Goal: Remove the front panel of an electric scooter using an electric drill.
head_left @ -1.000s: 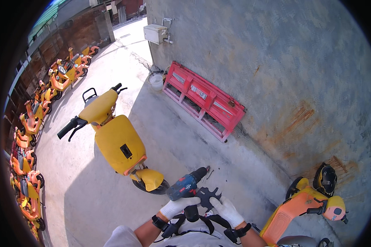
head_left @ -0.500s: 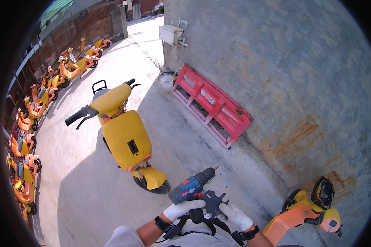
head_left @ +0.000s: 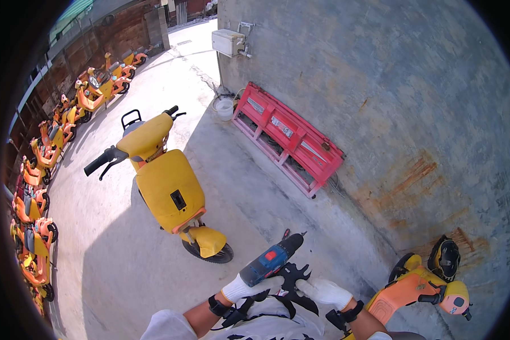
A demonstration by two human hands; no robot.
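Observation:
My left hand [head_left: 251, 288], in a white knit glove, is closed round a blue and black cordless drill [head_left: 271, 259]. The drill's chuck points up and to the right, with a thin bit at its tip. Just right of the drill, a flat black plate with notched, prong-like edges [head_left: 292, 276] is pinched by the fingers of my right hand [head_left: 326, 293], gloved the same way. The plate's lower part is hidden among dark straps in front of my body. The left fingertips touch or nearly touch the plate; which, I cannot tell.
Ahead to the left stands a yellow scooter [head_left: 171, 181]. A red metal frame [head_left: 289, 136] leans along the concrete wall [head_left: 379, 85], with a white bucket [head_left: 224, 109] beside it. An orange and yellow scooter [head_left: 408, 294] is at the right. Several scooters [head_left: 45, 147] line the far left.
The drill has swung slightly right and up, its chuck pointing more steeply upward. The black plate has turned a little between the hands. The view has shifted slightly.

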